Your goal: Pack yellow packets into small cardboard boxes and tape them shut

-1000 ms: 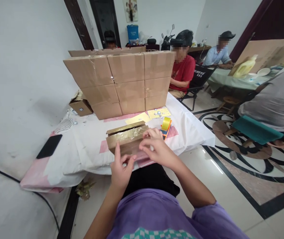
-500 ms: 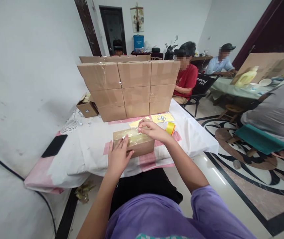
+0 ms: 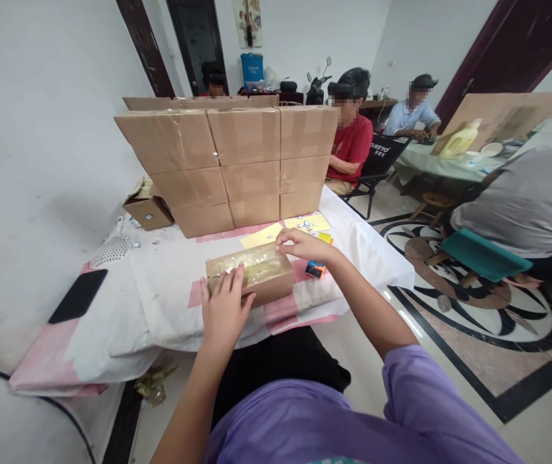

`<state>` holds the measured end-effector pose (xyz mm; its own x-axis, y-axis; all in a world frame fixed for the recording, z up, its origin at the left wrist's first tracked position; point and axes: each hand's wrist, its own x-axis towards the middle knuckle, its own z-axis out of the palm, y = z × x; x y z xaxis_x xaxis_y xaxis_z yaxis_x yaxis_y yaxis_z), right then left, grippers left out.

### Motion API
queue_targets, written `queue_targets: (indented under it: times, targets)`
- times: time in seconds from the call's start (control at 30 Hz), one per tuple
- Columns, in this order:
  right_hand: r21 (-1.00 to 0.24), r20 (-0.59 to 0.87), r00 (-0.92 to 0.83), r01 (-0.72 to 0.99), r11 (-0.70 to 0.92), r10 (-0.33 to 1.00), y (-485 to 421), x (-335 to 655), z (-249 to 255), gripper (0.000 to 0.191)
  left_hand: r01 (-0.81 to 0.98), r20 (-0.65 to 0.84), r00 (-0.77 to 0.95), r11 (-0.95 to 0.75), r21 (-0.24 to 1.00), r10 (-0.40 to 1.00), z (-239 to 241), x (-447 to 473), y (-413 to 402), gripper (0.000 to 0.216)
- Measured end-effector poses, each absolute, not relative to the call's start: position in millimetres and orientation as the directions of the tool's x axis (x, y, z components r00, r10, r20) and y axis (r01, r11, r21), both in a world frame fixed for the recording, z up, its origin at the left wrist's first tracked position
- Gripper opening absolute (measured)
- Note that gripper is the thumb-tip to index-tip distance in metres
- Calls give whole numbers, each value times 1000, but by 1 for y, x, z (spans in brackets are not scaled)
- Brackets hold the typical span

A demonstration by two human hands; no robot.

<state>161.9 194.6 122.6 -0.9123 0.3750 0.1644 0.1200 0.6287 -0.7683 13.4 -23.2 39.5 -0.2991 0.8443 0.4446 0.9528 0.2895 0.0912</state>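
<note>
A small cardboard box (image 3: 268,288) lies on the table in front of me, with shiny clear tape (image 3: 256,261) along its top seam. My left hand (image 3: 223,306) rests open on the box's left part, fingers spread over the top and thumb near the front edge. At the far right corner, my right hand (image 3: 299,246) has thumb and fingers pinched together at the tape's end. The fingertips partly hide what they grip. Beside my right wrist are a yellow tape roll (image 3: 324,238) and an orange, blue and black piece (image 3: 315,269), partly covered by the hand.
Stacked cardboard boxes (image 3: 249,171) form a wall behind the work area. An opened carton (image 3: 147,209) stands left of them. Yellow sheets (image 3: 263,236) with small bits lie at the back; a black phone (image 3: 78,296) lies left. A person in red (image 3: 359,145) sits beyond the stack.
My right hand has moved to the box's right end, and the tape strip that was lifted now lies flatter. My left hand stays on the box. The view has shifted slightly.
</note>
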Motion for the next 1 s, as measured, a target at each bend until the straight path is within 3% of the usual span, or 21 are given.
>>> queue_targets:
  times: [0.1, 0.2, 0.37, 0.57, 0.7, 0.8, 0.9, 1.0]
  targets:
    - [-590, 114, -882, 311, 745, 458, 210, 142, 98, 16, 936, 422, -337, 348, 55, 841, 46, 20, -20, 61]
    - [-485, 110, -871, 373, 791, 479, 219, 136, 85, 13, 923, 409, -358, 384, 20, 839, 48, 27, -18, 58]
    - [-494, 154, -866, 349, 797, 475, 216, 141, 80, 12, 916, 440, -370, 400, 26, 818, 48, 44, -9, 62]
    - [-525, 191, -807, 398, 753, 559, 210, 140, 66, 15, 993, 421, -80, 34, 115, 904, 40, 62, 25, 49]
    - [-424, 347, -593, 592, 685, 727, 235, 136, 62, 38, 995, 527, -62, 9, 103, 848, 26, 64, 31, 39]
    - [-326, 473, -440, 718, 616, 763, 285, 147, 67, 30, 998, 592, -25, -12, 57, 805, 20, 65, 29, 36]
    - [-335, 415, -432, 746, 576, 801, 349, 172, 69, 14, 999, 614, -29, 7, 39, 789, 16, 64, 30, 35]
    - [-358, 294, -509, 727, 587, 809, 403, 196, 57, 16, 999, 636, -48, 37, 31, 770, 12, 62, 37, 36]
